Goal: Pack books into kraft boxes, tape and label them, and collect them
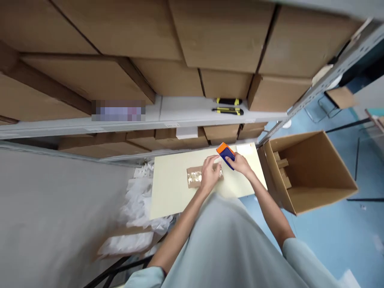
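My right hand (239, 163) is closed round the dark blue body of a blue-and-orange handheld tool (227, 155). Its orange end points up and left, toward my left hand; its exact kind is unclear. Over the right part of a small flat brown cardboard package (195, 177) is my left hand (210, 173). The left fingers are bent, with a gap between the fingertips and thumb near the tool's orange end. Shiny clear tape or film covers the package's middle. Part of the package is hidden under my left hand. It lies on a pale yellow tabletop (169, 188).
Brown cartons (222, 32) fill the shelves ahead. Two black-and-yellow utility knives (228, 111) lie on the shelf edge (186, 108). An open cardboard box (318, 168) with cardboard pieces inside stands right of the table. Crumpled white plastic (138, 200) piles up at the left.
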`<act>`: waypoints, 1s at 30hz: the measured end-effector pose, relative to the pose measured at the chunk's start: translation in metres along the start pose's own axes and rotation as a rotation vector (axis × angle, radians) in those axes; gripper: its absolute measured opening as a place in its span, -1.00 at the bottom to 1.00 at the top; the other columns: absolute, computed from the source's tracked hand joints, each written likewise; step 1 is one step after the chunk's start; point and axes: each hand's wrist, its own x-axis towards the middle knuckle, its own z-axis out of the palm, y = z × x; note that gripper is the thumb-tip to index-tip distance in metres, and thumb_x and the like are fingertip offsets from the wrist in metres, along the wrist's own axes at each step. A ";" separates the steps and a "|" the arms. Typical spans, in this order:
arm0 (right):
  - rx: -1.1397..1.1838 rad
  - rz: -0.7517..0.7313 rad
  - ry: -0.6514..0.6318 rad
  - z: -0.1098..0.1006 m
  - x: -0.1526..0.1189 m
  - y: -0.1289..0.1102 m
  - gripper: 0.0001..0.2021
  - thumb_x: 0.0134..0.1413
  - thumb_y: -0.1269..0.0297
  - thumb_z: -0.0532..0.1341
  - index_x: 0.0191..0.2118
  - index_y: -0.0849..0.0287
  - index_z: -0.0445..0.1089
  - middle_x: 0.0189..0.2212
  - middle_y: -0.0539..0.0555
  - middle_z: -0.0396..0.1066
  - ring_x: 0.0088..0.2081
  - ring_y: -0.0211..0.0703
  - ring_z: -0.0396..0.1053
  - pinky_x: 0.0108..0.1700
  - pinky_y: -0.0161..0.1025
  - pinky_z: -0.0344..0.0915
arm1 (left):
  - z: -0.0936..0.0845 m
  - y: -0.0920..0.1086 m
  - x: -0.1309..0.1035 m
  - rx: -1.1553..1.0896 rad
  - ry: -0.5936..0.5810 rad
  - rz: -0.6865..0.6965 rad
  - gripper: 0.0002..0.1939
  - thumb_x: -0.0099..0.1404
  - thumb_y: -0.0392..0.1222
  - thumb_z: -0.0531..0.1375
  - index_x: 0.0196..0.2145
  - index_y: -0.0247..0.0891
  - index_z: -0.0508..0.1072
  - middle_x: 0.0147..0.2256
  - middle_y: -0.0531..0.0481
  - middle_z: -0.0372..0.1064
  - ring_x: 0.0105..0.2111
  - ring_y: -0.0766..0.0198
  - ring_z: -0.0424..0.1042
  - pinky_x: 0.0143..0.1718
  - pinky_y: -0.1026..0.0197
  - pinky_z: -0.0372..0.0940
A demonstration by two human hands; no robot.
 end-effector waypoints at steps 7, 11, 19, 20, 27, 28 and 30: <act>-0.028 -0.478 0.219 -0.052 0.051 -0.134 -0.60 0.43 0.14 0.22 0.22 0.25 0.43 0.06 0.30 0.61 0.06 0.17 0.59 0.05 -0.07 0.50 | -0.056 0.041 0.101 0.026 0.281 0.219 -0.48 0.44 -0.36 0.20 0.32 -0.15 0.47 0.31 -0.27 0.38 0.35 -0.06 0.41 0.44 -0.19 0.34; -0.229 -0.654 0.330 -0.068 0.090 -0.205 -0.68 0.41 0.29 0.21 0.17 0.30 0.47 0.09 0.37 0.60 0.12 0.15 0.55 0.18 -0.04 0.46 | -0.087 0.029 0.157 -0.003 0.332 0.164 -0.32 0.33 -0.43 0.19 0.39 -0.20 0.40 0.39 -0.32 0.31 0.42 -0.10 0.38 0.48 -0.19 0.31; -0.446 -0.627 0.375 -0.056 0.136 -0.270 -0.61 0.30 0.48 0.30 0.21 0.24 0.56 0.21 0.36 0.61 0.28 0.18 0.52 0.45 0.04 0.28 | -0.097 -0.007 0.170 -0.032 0.197 0.074 -0.33 0.39 -0.35 0.17 0.44 -0.29 0.37 0.43 -0.35 0.37 0.46 -0.11 0.38 0.51 -0.20 0.29; -0.449 -0.620 0.374 -0.053 0.140 -0.270 -0.58 0.30 0.48 0.31 0.24 0.25 0.56 0.23 0.37 0.60 0.31 0.18 0.50 0.47 0.04 0.26 | -0.096 -0.010 0.164 -0.026 0.184 0.056 -0.36 0.40 -0.34 0.18 0.42 -0.29 0.40 0.41 -0.35 0.40 0.44 -0.12 0.41 0.50 -0.20 0.31; -0.417 -0.672 0.523 -0.020 0.142 -0.216 -0.32 0.47 0.40 0.07 0.61 0.44 0.08 0.53 0.48 0.23 0.54 0.24 0.19 0.58 0.20 0.11 | -0.098 -0.058 0.097 0.006 0.091 -0.167 -0.47 0.43 -0.25 0.24 0.32 -0.30 0.51 0.32 -0.33 0.52 0.35 -0.13 0.50 0.45 -0.12 0.36; -0.383 -0.692 0.579 -0.007 0.135 -0.196 -0.32 0.50 0.35 0.04 0.63 0.44 0.04 0.55 0.49 0.18 0.57 0.26 0.14 0.59 0.23 0.10 | -0.101 -0.072 0.079 0.011 0.088 -0.237 -0.47 0.44 -0.23 0.25 0.33 -0.30 0.51 0.32 -0.32 0.51 0.35 -0.12 0.50 0.44 -0.10 0.36; -0.314 -0.664 0.611 0.028 0.112 -0.145 -0.32 0.57 0.23 -0.01 0.64 0.41 -0.01 0.59 0.47 0.10 0.60 0.25 0.07 0.59 0.26 0.09 | -0.105 -0.100 0.039 0.041 0.066 -0.434 -0.47 0.48 -0.19 0.23 0.35 -0.29 0.49 0.33 -0.30 0.51 0.33 -0.11 0.52 0.40 -0.07 0.39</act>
